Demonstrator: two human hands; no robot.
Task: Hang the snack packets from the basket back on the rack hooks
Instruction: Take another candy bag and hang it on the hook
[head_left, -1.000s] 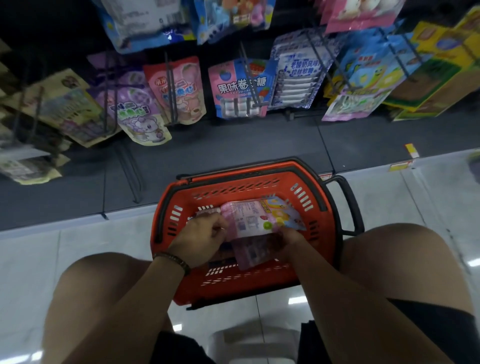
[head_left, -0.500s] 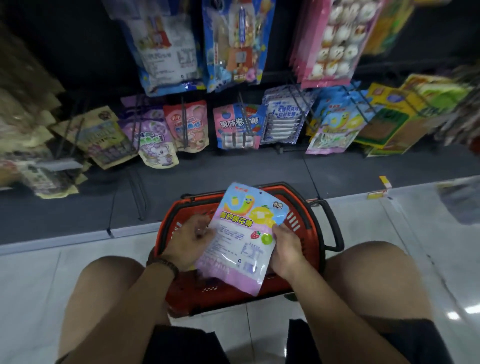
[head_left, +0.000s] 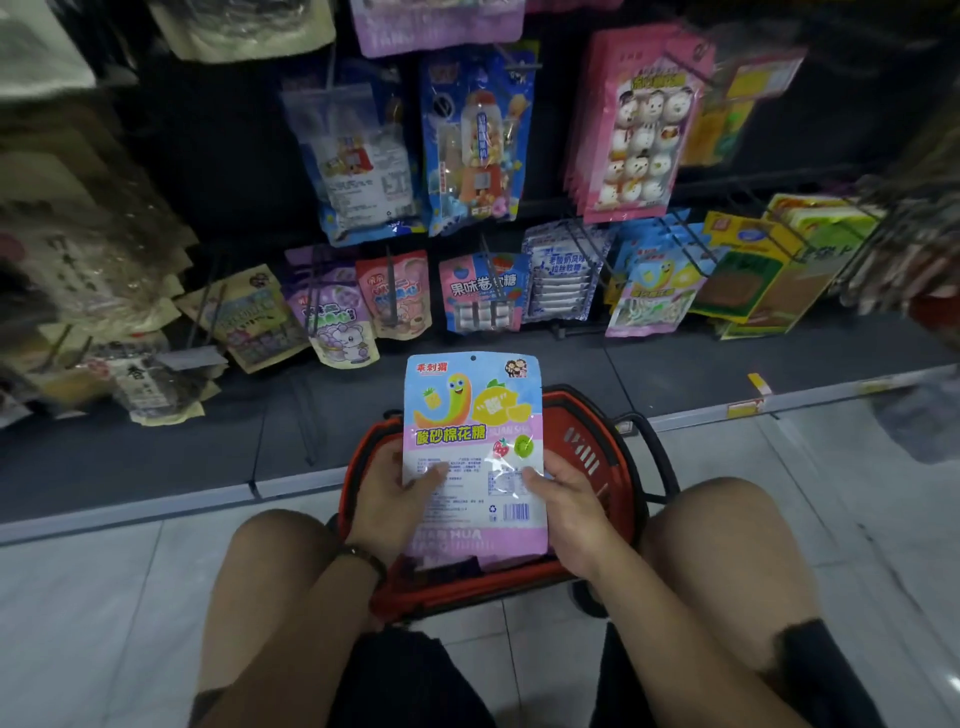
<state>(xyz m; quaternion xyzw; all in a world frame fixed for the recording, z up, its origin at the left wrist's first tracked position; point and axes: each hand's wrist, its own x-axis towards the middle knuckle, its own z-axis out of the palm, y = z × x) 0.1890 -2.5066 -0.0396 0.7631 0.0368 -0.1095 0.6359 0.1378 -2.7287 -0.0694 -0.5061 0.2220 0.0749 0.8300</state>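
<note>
I hold a blue and pink marshmallow packet upright over the red basket, its print facing me and its hang hole at the top. My left hand grips its lower left edge, thumb on the front. My right hand grips the lower right edge the same way. Packets of the same kind hang on a rack hook at the lower right of the rack. The basket's inside is mostly hidden behind the packet; a dark packet edge shows at its near side.
The dark rack carries many hanging packets: a pink snowman pack, a blue toy pack, a pink roll-candy pack. Bare wire hooks stick out at the lower left. My knees flank the basket on the tiled floor.
The packet has come up out of the basket and been turned upright with its front toward me. My view has tilted up toward the rack.
</note>
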